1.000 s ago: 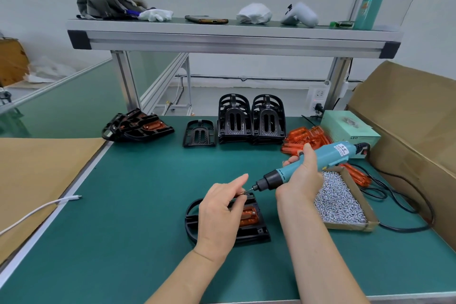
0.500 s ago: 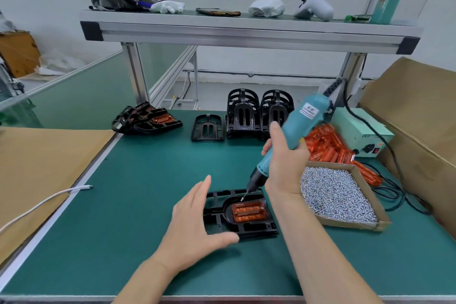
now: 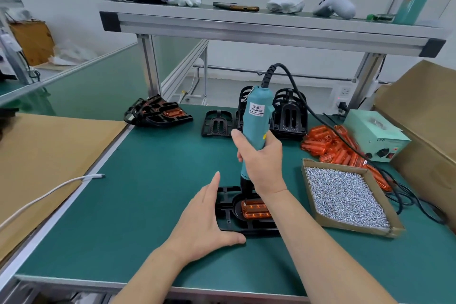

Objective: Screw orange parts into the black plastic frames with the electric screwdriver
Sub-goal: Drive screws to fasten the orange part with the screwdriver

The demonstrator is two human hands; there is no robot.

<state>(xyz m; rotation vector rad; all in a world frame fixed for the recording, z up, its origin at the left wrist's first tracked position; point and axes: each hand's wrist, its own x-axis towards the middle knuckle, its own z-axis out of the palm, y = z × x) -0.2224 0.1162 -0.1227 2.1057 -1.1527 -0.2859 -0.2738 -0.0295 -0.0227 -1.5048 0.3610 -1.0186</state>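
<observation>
A black plastic frame [image 3: 229, 215] lies flat on the green mat in front of me, with an orange part [image 3: 255, 210] seated in its middle. My right hand [image 3: 262, 163] grips the teal electric screwdriver [image 3: 256, 121], held upright with its black tip down at the far left corner of the orange part. My left hand [image 3: 204, 219] rests with straight fingers against the frame's left side, thumb along its near edge. The bit's tip is hidden behind my right wrist.
A cardboard tray of screws [image 3: 345, 195] sits to the right, with a pile of orange parts [image 3: 328, 143] and a green power box [image 3: 375, 136] behind it. Black frames [image 3: 288, 113] stand at the back; assembled frames [image 3: 158, 113] lie back left. A white cable [image 3: 49, 192] lies left.
The screwdriver swung from near-horizontal to upright over the frame. My left hand let go of the screw at the bit and moved to brace the frame's left side.
</observation>
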